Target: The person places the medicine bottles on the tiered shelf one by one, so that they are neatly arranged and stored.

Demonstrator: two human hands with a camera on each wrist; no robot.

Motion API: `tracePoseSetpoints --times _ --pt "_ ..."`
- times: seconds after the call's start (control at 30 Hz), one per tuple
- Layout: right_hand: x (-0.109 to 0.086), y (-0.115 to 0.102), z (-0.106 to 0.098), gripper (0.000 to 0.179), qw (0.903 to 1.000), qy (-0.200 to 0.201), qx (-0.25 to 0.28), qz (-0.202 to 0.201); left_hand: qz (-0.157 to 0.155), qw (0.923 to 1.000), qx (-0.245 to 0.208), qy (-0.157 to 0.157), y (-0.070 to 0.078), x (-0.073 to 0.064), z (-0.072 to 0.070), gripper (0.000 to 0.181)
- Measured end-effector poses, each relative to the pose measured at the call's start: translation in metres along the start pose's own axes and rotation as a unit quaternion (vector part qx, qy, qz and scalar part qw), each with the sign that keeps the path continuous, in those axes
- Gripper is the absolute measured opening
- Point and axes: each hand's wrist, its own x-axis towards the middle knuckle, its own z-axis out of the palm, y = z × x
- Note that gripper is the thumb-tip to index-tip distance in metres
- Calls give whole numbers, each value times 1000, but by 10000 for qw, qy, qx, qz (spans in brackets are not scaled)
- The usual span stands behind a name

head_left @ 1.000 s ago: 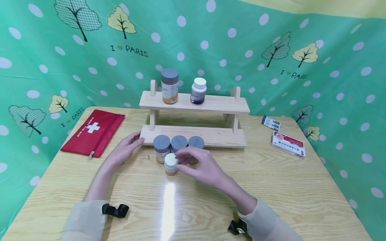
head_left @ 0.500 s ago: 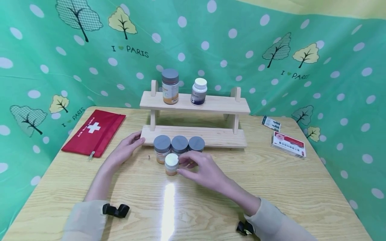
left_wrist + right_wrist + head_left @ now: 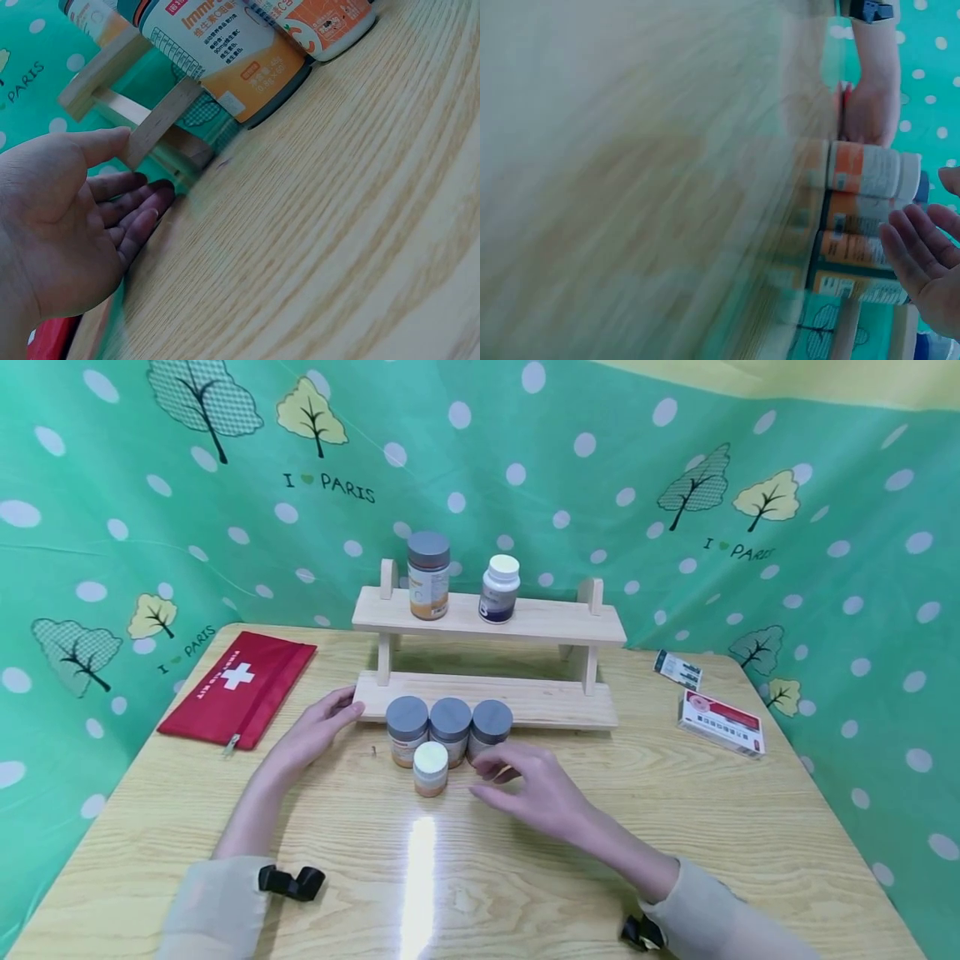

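Three grey-lidded supplement bottles stand in a row before the wooden shelf [image 3: 525,703]: left [image 3: 407,731], middle [image 3: 450,727], right [image 3: 491,727]. A shorter white-lidded bottle [image 3: 431,768] stands upright in front of them. My right hand [image 3: 536,785] hovers just right of it, fingers loosely bent, thumb apart, holding nothing; a gap shows between hand and bottle. In the right wrist view, the right hand's fingers [image 3: 922,247] overlap the bottles. At the shelf's left end rests my left hand [image 3: 318,731]; in the left wrist view its thumb [image 3: 105,144] touches the lower board's end, its other fingers relaxed.
On the upper board stand a tall grey-lidded bottle [image 3: 429,577] and a white-lidded bottle [image 3: 500,589]. A red first aid pouch [image 3: 240,689] lies at the left. At the right lie a medicine box [image 3: 722,722] and a blister pack [image 3: 678,669]. A polka-dot curtain [image 3: 540,468] hangs behind.
My right hand has let go of the white-lidded bottle and drawn off to the right, fingers spreading. The bottle stays in front of the row. The left hand keeps its place at the shelf.
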Motion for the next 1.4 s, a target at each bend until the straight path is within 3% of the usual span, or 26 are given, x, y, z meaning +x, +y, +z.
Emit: tracePoseSetpoints --times 0.37,0.77,1.0,1.4 --pt "-8 26 -22 20 9987 287 -89 415 -14 10000 -8 -51 1 -1 -1 79" --pt "9 43 -37 38 9915 528 295 1156 -59 9999 -68 -45 1 -1 0 80" --pt "25 49 -45 58 9882 375 816 1245 -44 10000 -28 -29 2 0 0 79" --pt "41 49 -41 56 9842 3 1167 1330 -25 10000 -61 -16 1 -1 0 79"
